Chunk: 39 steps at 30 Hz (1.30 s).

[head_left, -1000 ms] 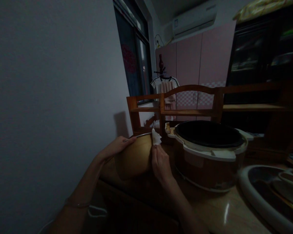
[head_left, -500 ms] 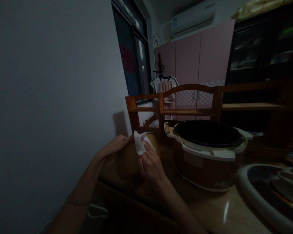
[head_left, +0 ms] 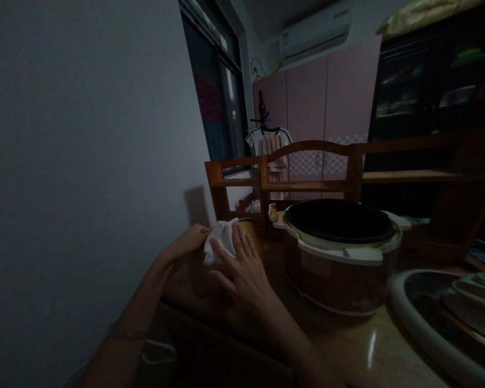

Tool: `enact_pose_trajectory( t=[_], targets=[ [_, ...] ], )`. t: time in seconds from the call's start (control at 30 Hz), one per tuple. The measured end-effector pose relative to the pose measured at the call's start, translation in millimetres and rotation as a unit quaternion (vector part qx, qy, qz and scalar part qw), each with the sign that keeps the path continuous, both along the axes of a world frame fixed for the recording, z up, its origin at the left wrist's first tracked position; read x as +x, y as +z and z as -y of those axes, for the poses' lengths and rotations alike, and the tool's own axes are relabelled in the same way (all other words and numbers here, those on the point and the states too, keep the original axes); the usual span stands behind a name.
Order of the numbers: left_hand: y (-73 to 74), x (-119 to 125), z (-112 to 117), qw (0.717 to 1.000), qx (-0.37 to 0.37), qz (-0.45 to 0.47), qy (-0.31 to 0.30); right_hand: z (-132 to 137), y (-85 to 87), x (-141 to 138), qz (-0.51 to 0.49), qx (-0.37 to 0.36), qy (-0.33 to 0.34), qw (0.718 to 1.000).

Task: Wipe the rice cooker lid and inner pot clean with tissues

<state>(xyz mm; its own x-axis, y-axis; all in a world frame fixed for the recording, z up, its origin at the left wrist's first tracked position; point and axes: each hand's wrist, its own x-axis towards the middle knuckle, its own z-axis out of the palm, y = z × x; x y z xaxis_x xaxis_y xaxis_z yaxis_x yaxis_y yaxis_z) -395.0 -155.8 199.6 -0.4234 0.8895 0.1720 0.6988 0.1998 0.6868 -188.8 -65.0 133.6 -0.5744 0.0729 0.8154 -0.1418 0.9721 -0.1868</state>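
Note:
A dull yellow-brown pot with a dark rim stands at the left of the table, close to the wall. My left hand grips its rim on the left side, the thumb and fingertips partly hidden. A white tissue lies spread over the upper part of the pot's near side. On it rests my right hand, fingers stretched out and thumb apart, pressing the tissue against the pot. To the right sits an electric cooker body, brown with a cream rim and a black inside, its top uncovered.
A round cooker lid lies at the table's right front. Behind the table runs a wooden shelf rail. The white wall is close on the left. A white cord hangs below the table edge.
My right hand has gone from bunching the tissue to lying flatter with fingers spread. The tissue has opened out and shifted left on the pot. My left hand stays at the rim.

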Motion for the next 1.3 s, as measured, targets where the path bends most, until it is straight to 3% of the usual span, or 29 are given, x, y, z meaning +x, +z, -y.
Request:
enact_pose_trajectory(
  t=[0.4,0.53,0.63,0.73,0.83,0.97,1.13,1.23,1.3],
  targets=[
    [-2.8,-6,1,0.999,0.009,-0.003,-0.041,3,2.5,-16,-0.01,-0.018,-0.036,0.999],
    [-0.3,-1,1,1.0,-0.005,-0.001,-0.01,1,-0.7,-15,-0.017,-0.045,-0.027,0.998],
    [1.5,7,4,0.999,-0.033,0.027,0.022,-7,-7.7,-11,-0.036,-0.114,-0.021,0.993],
    [2.8,14,7,0.998,-0.038,0.043,0.026,-19,-13.5,-5,-0.073,-0.217,-0.022,0.973],
    [3.5,18,8,0.997,-0.035,0.061,0.03,-29,-12.7,0,-0.111,-0.273,-0.016,0.955],
    [3.5,17,8,0.996,-0.04,0.07,0.034,-30,-6.1,4,-0.138,-0.282,0.003,0.95],
    [2.8,14,6,0.998,-0.037,0.011,0.04,-27,-6.6,-1,-0.148,-0.312,0.041,0.938],
    [3.2,15,5,0.998,-0.039,-0.007,0.046,-31,-7.0,0,-0.163,-0.313,0.0,0.935],
    [3.8,15,5,0.998,-0.041,-0.01,0.046,-34,-4.8,4,-0.168,-0.261,-0.034,0.95]
  ],
)
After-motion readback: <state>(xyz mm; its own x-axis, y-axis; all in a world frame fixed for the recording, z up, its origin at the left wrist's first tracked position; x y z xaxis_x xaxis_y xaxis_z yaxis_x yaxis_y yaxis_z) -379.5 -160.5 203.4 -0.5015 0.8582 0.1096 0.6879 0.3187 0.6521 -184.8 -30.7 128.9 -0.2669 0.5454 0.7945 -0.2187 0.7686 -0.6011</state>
